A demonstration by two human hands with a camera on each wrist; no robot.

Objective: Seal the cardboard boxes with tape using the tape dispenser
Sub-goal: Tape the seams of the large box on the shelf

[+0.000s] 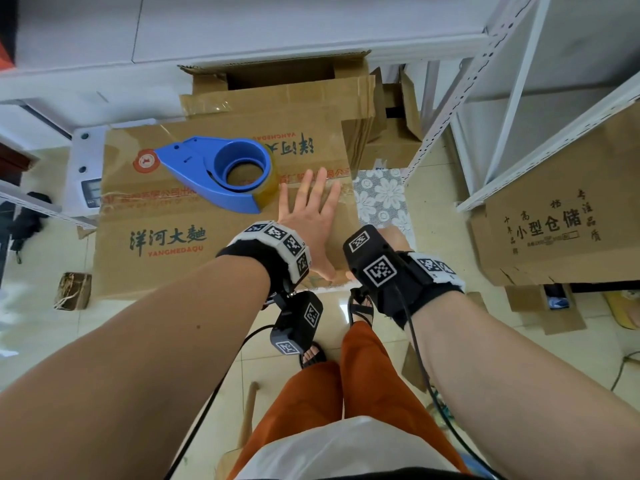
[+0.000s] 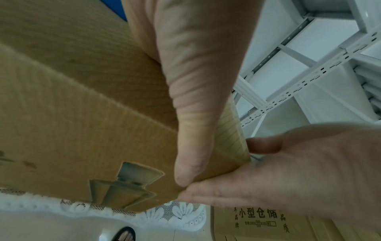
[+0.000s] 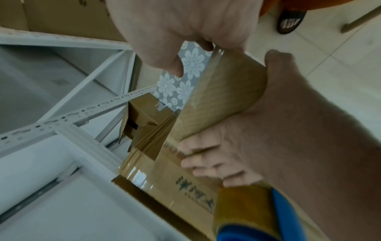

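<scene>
1. Several cardboard boxes crowd a pale tiled floor (image 1: 429,216) among white metal shelving (image 1: 485,98); my landmark is the big printed box (image 1: 166,237) in front of me.
2. On top of that box lies the blue tape dispenser (image 1: 221,171), just beyond my left hand (image 1: 308,216), its roll of brownish tape (image 1: 268,194) toward my fingers.
3. My left hand lies flat and wide on the box top near its right edge, fingers spread, thumb pressed down over the near edge (image 2: 191,146).
4. My right hand (image 1: 393,237) is at the box's right corner; the head view hides most of it behind the wrist rig. The left wrist view shows its fingers (image 2: 264,145) extended against the corner from the side.
5. Only the right wrist view shows glossy tape (image 3: 144,145) running over the box's far right edge.
6. Behind the box stands an open carton (image 1: 277,74), its contents hidden; to the right a printed carton (image 1: 554,216) sits on the shelving.
</scene>
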